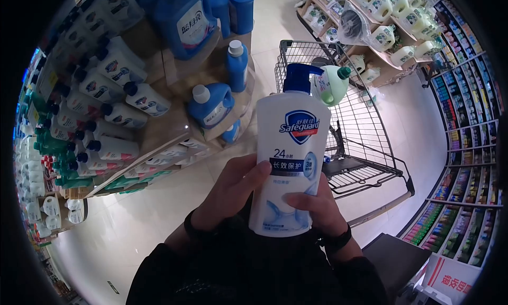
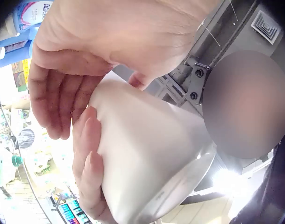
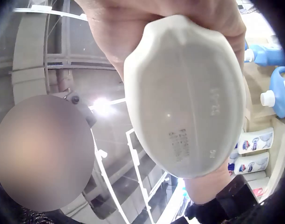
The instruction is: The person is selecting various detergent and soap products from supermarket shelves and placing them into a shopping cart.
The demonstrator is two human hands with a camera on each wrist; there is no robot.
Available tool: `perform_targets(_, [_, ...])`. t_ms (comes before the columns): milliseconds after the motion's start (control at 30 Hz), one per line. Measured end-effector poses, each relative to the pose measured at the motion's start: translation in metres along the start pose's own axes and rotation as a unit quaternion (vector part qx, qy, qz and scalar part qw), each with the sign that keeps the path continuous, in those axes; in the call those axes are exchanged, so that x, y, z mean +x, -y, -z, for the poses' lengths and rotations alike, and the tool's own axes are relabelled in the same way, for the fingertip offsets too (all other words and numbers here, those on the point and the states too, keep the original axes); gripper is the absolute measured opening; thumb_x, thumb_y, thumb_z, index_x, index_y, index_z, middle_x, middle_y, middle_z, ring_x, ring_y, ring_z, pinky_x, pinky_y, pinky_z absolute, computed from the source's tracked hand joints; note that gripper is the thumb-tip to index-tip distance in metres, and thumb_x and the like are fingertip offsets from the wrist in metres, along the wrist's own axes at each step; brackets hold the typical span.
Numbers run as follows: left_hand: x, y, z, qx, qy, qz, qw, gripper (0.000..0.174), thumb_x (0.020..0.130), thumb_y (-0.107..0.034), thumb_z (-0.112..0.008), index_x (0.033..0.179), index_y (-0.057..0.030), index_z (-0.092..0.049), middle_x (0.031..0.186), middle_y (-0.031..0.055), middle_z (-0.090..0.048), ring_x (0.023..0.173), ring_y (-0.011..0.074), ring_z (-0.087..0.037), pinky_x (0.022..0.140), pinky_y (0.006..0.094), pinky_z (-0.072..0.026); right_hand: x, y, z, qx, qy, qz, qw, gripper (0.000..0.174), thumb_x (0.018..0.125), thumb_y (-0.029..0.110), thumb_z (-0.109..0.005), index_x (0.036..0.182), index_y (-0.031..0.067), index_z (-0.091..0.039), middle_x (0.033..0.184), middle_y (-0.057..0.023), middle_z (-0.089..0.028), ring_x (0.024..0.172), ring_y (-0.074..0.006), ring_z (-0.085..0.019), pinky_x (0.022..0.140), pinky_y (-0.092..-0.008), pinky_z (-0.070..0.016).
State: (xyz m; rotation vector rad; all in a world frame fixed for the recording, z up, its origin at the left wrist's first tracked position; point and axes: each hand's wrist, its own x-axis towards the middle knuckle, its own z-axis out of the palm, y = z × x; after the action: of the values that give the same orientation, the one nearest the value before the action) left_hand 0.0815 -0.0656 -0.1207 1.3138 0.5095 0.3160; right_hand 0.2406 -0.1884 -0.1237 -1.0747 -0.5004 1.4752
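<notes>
A large white Safeguard pump bottle [image 1: 288,199] with a dark blue pump stands upright between both hands in the head view, label toward the camera. The left hand [image 1: 230,186] grips its left side, thumb on the label. Low on the right side, the right hand [image 1: 320,205] holds it with the thumb across the front. The left wrist view shows the white bottle [image 2: 138,144] with the left hand [image 2: 100,42] around it and the other hand's fingers [image 2: 89,154] on its side. In the right wrist view the bottle's base [image 3: 184,102] faces the camera, the right hand [image 3: 180,14] behind it.
A wire shopping cart [image 1: 365,125] stands ahead, with a green-capped light green bottle [image 1: 332,85] beyond the pump. Display shelves [image 1: 174,83] on the left hold blue jugs [image 1: 211,105] and white bottles [image 1: 148,99]. More shelves [image 1: 460,162] line the right, near a dark counter [image 1: 397,257].
</notes>
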Motion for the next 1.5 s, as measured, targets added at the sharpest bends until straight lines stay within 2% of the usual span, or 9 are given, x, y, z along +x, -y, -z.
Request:
perform_targets(233, [0.004,-0.004,-0.004,0.019,-0.026,-0.007,0.999,0.041,0.094,-0.032,-0.059,0.111,0.0042,-0.066,0.100,0.0161,-0.071,0.092,0.0229,-0.068,0.082,0.0345,-0.0530,-0.006,0.000,0.000,0.029,0.000,-0.023,0.999,0.054,0.072,0.010,-0.074,0.122,-0.0020,-0.057,0.112,-0.0131,-0.066,0.101,-0.0223,-0.065,0.091,-0.0346,-0.0505])
perform_targets(667, [0.011,0.002,-0.010,0.014,-0.030,0.006,0.999,0.044,0.093,-0.035,-0.060,0.110,0.0054,-0.066,0.100,0.0164,-0.071,0.090,0.0227,-0.068,0.081,0.0344,-0.0539,-0.009,0.000,0.005,0.023,-0.010,-0.019,1.000,0.052,0.074,0.011,-0.072,0.122,-0.0020,-0.058,0.111,-0.0136,-0.066,0.100,-0.0234,-0.065,0.090,-0.0348,-0.0513])
perform_targets(967, [0.011,0.002,-0.010,0.014,-0.024,0.008,1.000,0.046,0.094,-0.037,-0.059,0.111,0.0051,-0.066,0.101,0.0167,-0.070,0.089,0.0255,-0.069,0.079,0.0354,-0.0550,-0.009,0.003,0.006,0.017,-0.008,-0.025,1.000,0.052,0.074,0.013,-0.072,0.121,-0.0019,-0.058,0.111,-0.0138,-0.066,0.100,-0.0230,-0.065,0.089,-0.0349,-0.0511])
perform_targets(1100, [0.010,0.006,-0.009,0.013,-0.043,-0.006,0.999,0.044,0.100,-0.035,-0.049,0.106,0.0051,-0.067,0.095,0.0140,-0.070,0.089,0.0190,-0.066,0.081,0.0305,-0.0505,-0.008,0.003,0.007,0.003,-0.004,-0.027,1.000,0.053,0.074,0.014,-0.072,0.122,-0.0016,-0.058,0.111,-0.0141,-0.066,0.100,-0.0232,-0.065,0.090,-0.0352,-0.0511])
perform_targets(1167, [0.011,0.010,-0.007,0.011,-0.056,-0.018,0.998,0.045,0.102,-0.034,-0.045,0.103,0.0051,-0.067,0.092,0.0122,-0.070,0.088,0.0157,-0.064,0.081,0.0285,-0.0484,-0.007,0.002,0.007,-0.021,-0.009,-0.048,0.999,0.065,0.071,0.017,-0.069,0.128,-0.0023,-0.048,0.112,-0.0160,-0.062,0.102,-0.0265,-0.064,0.090,-0.0373,-0.0530])
perform_targets(1200, [0.011,0.011,-0.007,0.014,-0.058,-0.012,0.998,0.046,0.104,-0.033,-0.042,0.100,0.0049,-0.067,0.088,0.0102,-0.069,0.086,0.0131,-0.061,0.080,0.0273,-0.0466,-0.007,0.001,0.007,-0.021,-0.008,-0.048,0.999,0.065,0.071,0.017,-0.069,0.128,-0.0023,-0.048,0.112,-0.0160,-0.062,0.102,-0.0265,-0.064,0.090,-0.0373,-0.0530])
perform_targets(1300, [0.012,0.010,-0.009,0.010,-0.065,-0.004,0.998,0.048,0.105,-0.033,-0.039,0.096,0.0047,-0.067,0.083,0.0070,-0.066,0.082,0.0101,-0.058,0.078,0.0261,-0.0445,-0.009,-0.005,0.008,0.009,-0.018,-0.047,0.999,0.060,0.078,0.021,-0.067,0.129,-0.0026,-0.046,0.114,-0.0165,-0.062,0.101,-0.0253,-0.064,0.089,-0.0355,-0.0537])
perform_targets(1367, [0.013,0.010,-0.009,0.003,-0.071,-0.001,0.997,0.048,0.105,-0.033,-0.039,0.096,0.0048,-0.066,0.082,0.0059,-0.066,0.081,0.0095,-0.057,0.076,0.0259,-0.0443,-0.009,-0.008,0.008,0.079,-0.040,-0.045,0.995,0.058,0.086,0.028,-0.062,0.131,-0.0030,-0.044,0.116,-0.0175,-0.060,0.102,-0.0245,-0.064,0.089,-0.0345,-0.0543])
perform_targets(1500, [0.012,0.012,-0.010,0.034,-0.084,0.018,0.996,0.045,0.104,-0.034,-0.044,0.097,0.0053,-0.066,0.083,0.0060,-0.066,0.082,0.0088,-0.057,0.075,0.0258,-0.0446,-0.008,-0.012,0.016,0.137,-0.002,-0.032,0.990,0.049,0.093,0.026,-0.056,0.129,-0.0056,-0.047,0.119,-0.0174,-0.061,0.104,-0.0221,-0.063,0.089,-0.0329,-0.0518])
